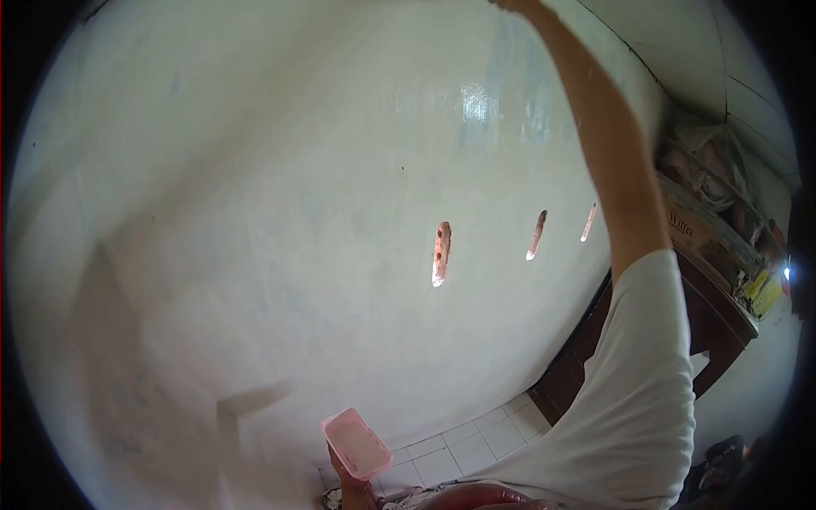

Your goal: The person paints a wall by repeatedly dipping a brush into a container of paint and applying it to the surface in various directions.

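Observation:
Low in the head view, my left hand [337,463] grips a pink plastic tub [387,466] from its left and underneath. Pale, whitish liquid lies inside the tub, which is tilted towards me. My right arm stretches high up along the wall [340,170]. Only a sliver of my right hand [510,4] shows at the top edge, so its fingers and anything in them are out of frame. The wall is pale greenish white, with a wet, shiny patch [480,102] left of my raised forearm.
Slots in the wall, one of them a long slot [441,255], expose reddish material. A dark wooden cabinet [705,319] stands at the right, with a cardboard box [693,234] and plastic-wrapped things on top. White floor tiles [438,467] run along the wall's foot.

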Demonstrator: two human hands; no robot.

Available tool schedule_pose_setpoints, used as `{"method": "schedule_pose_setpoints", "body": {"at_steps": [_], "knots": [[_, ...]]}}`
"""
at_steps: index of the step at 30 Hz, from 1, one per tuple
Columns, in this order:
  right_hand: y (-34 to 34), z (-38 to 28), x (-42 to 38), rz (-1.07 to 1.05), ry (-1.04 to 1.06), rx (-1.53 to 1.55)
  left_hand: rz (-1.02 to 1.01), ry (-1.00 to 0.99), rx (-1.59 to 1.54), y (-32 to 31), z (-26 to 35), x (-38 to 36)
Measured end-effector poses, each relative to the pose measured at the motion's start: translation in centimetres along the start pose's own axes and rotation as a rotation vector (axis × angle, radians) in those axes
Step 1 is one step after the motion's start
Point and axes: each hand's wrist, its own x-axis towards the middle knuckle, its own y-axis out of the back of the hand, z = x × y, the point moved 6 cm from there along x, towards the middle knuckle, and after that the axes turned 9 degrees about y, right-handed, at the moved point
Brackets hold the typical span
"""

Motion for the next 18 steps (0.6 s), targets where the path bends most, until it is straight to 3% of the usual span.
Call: {"method": "schedule_pose_setpoints", "body": {"at_steps": [1, 2, 5, 6, 9, 10, 12, 14, 15, 16, 18], "knots": [[-2.4, -1.0, -3.9, 0.196, 0.096, -0.125, 0.006, -0.004, -0.002, 0.3, 0.1, -0.1], [2.2, -7.2, -7.7, -0.169, -0.011, 0.101, 0.007, -0.007, 0.000, 0.6, 0.1, -0.1], [1.3, -16.1, -23.3, -0.329, -0.133, 0.123, -0.006, -0.005, 0.008, 0.7, 0.5, -0.3], [2.0, -19.4, -28.6, -0.309, 0.022, 0.099, -0.020, -0.008, 0.017, 0.5, 0.7, -0.2], [7.1, -24.9, -35.5, -0.766, -0.199, 0.222, -0.058, -0.008, 0.050, -0.8, 1.5, -0.8], [7.9, -24.7, -35.3, -0.766, -0.198, 0.230, -0.059, 0.003, 0.049, -1.6, 1.6, -1.3], [8.0, -23.5, -36.2, -0.999, -0.196, 0.351, -0.075, 0.044, 0.045, -2.8, 1.5, -2.0], [6.0, -20.6, -32.7, -0.937, 0.041, 0.541, -0.081, 0.077, -0.001, -2.6, 1.1, -2.0], [6.0, -19.1, -28.7, -0.933, 0.052, 0.557, -0.092, 0.103, -0.047, -2.5, 0.9, -1.7], [5.5, -16.7, -24.6, -0.783, 0.166, 0.474, -0.094, 0.101, -0.046, -2.4, 0.6, -1.6], [4.9, -12.4, -15.6, -0.822, 0.044, 0.443, -0.054, -0.091, 0.218, -1.9, 0.8, -1.7]]}}
